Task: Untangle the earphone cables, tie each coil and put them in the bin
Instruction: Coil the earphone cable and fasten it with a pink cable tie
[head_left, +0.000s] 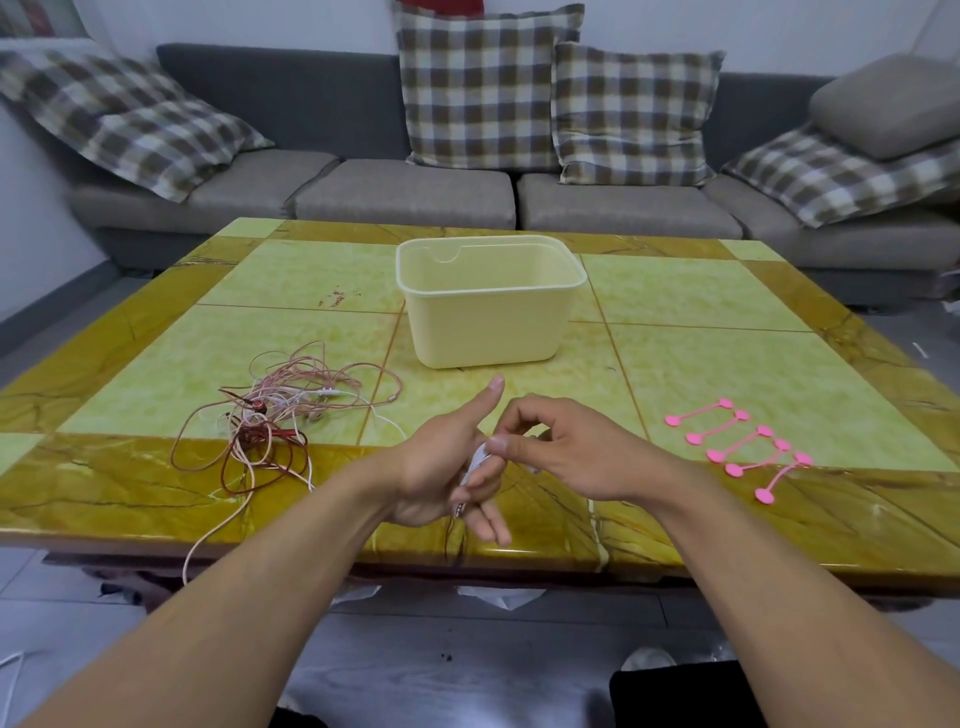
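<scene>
Left hand (441, 478): held above the near edge of the counter (675, 525), palm turned inward, thumb raised, the other fingers loosely curved downward with a white earphone cable (470, 475) lying across them.
Right hand (566, 447): just beside the left one, fingers curled, its thumb and forefinger pinching the white cable where it crosses the left palm.
Grip: the right hand is clenched on the white cable in a pinch; the left supports the cable on half-bent fingers — how firmly, I cannot tell.
Cable tangle (275, 415): left of the hands on the counter, a loose knot of pink, white and dark red cables; one pale strand hangs over the near edge.
Pink ties (740, 447): five of them in a slanted row on the right of the counter, well apart from the hands.
Bin (485, 306): pale yellow, open-topped, standing upright at mid-counter beyond the hands — nothing shows inside it.
Sofa (405, 192): grey, behind the counter, carrying plaid cushions (488, 88).
</scene>
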